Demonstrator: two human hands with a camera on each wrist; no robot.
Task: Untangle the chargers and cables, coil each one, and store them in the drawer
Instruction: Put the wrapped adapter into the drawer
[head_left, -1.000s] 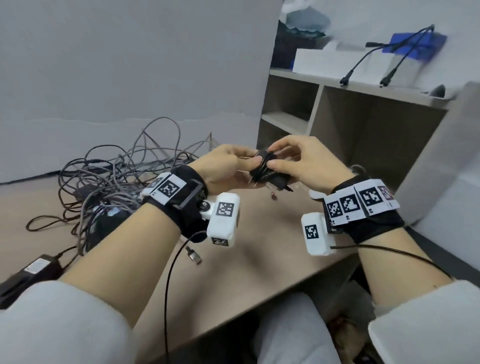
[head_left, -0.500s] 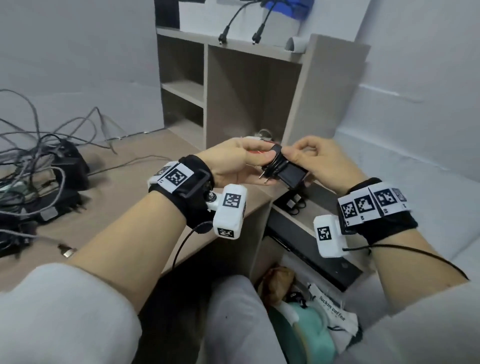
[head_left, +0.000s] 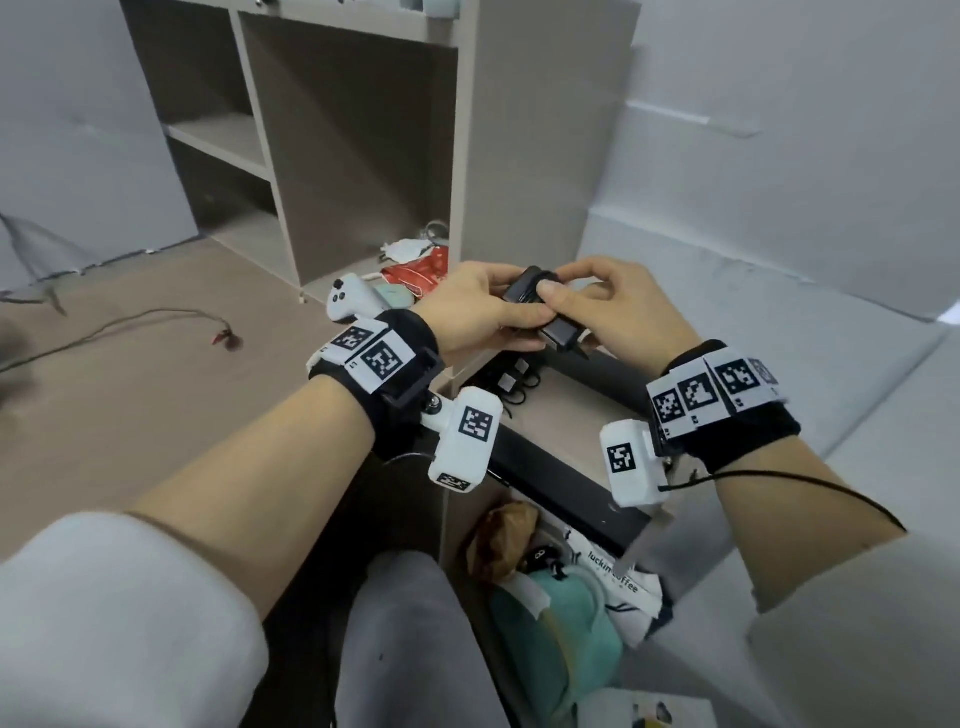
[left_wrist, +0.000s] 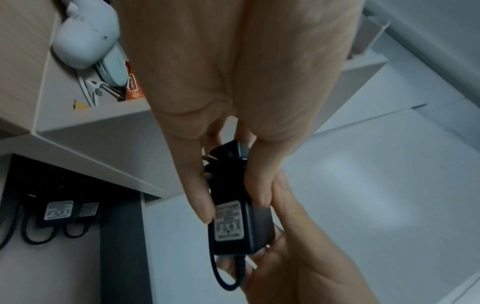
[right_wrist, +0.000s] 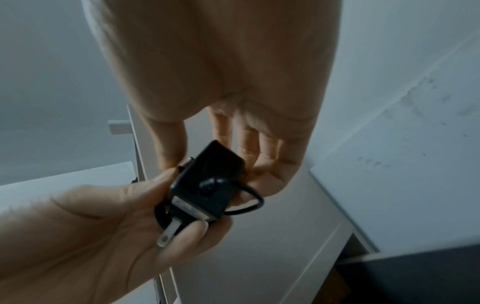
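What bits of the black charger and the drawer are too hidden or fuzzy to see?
- Charger cord: head view, mostly covered by the left hand and right hand, so how neatly it is coiled is unclear.
- Charger label: left wrist view, print too blurred to read.
- Drawer: head view, the wrists and their cameras hide much of the inside.
- Stored chargers: left wrist view, dark; the count is unsure.

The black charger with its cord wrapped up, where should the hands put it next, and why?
Probably lower it into the open drawer just below. Both the left hand and the right hand grip the black charger, its cord looks already wound around it, and two similar chargers already lie in that drawer.
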